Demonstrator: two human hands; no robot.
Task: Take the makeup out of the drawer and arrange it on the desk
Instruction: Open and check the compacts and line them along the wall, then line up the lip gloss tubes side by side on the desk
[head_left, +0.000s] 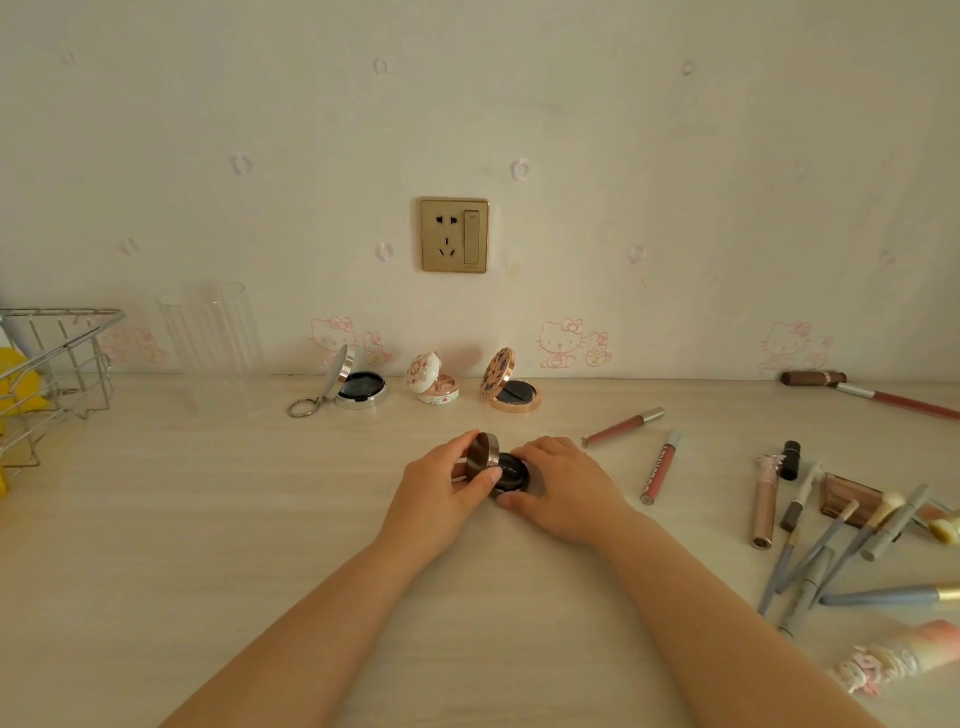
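Black round compact (506, 475) gripped in our left hand (441, 488) and right hand (563, 488), lid half raised; three open compacts (434, 385) already lined up, brushes (852, 545) unsorted

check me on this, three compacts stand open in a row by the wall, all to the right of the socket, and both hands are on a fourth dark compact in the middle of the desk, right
Not quite. In the head view the three open compacts sit below the socket, spread either side of it: silver compact to its left, floral compact beneath, rose-gold compact to its right. The rest holds: left hand and right hand hold the dark compact mid-desk.
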